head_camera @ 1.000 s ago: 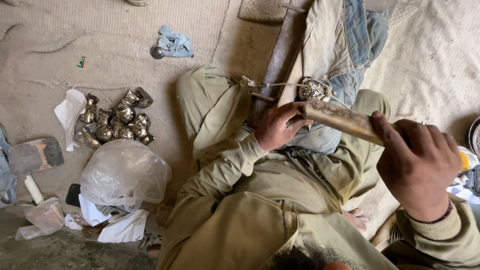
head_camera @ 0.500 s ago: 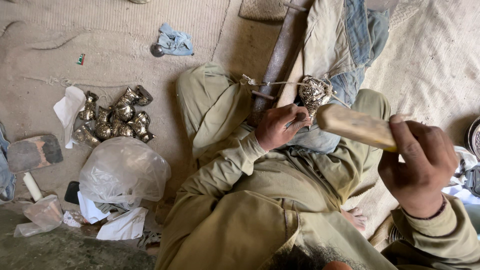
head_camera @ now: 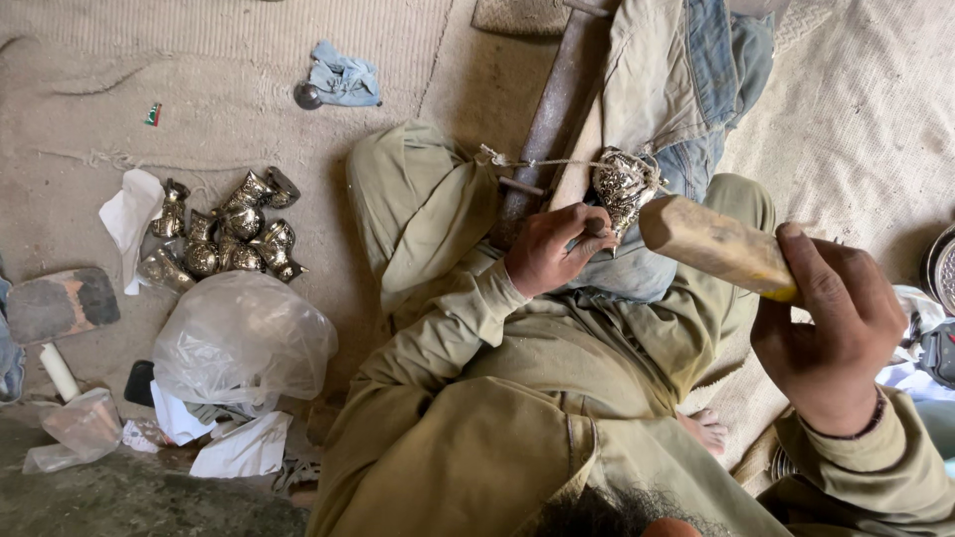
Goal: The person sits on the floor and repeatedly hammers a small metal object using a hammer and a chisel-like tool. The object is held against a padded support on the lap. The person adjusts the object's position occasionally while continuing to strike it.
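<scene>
Silverwork sits at the middle of this: an ornate, embossed metal piece [head_camera: 624, 185] perched on the end of a long dark iron stake [head_camera: 549, 119] that runs up toward twelve o'clock, tied there with a bit of string. The left hand [head_camera: 550, 249] is at the piece's eight o'clock, its fingers [head_camera: 577, 244] pinched around a small punch-like tool whose tip touches the metal; the tool is mostly hidden, so I cannot tell its exact shape. The right hand [head_camera: 831, 328], out at four o'clock, has its fingers clenched around the yellow-ended grip of a wooden mallet [head_camera: 711, 244], whose blunt head hangs just beside the piece. To my eye the risk lies in how close the mallet head is to the left thumb and knuckles: a glancing blow would catch skin, or skid the tool across the pattern and scar it. The string also looks thin, and a hard strike might shift the piece on the stake. Away at nine o'clock, a heap of similar metal pieces [head_camera: 231, 231] lies on the floor [head_camera: 199, 60] above a crumpled plastic bag [head_camera: 242, 341].
</scene>
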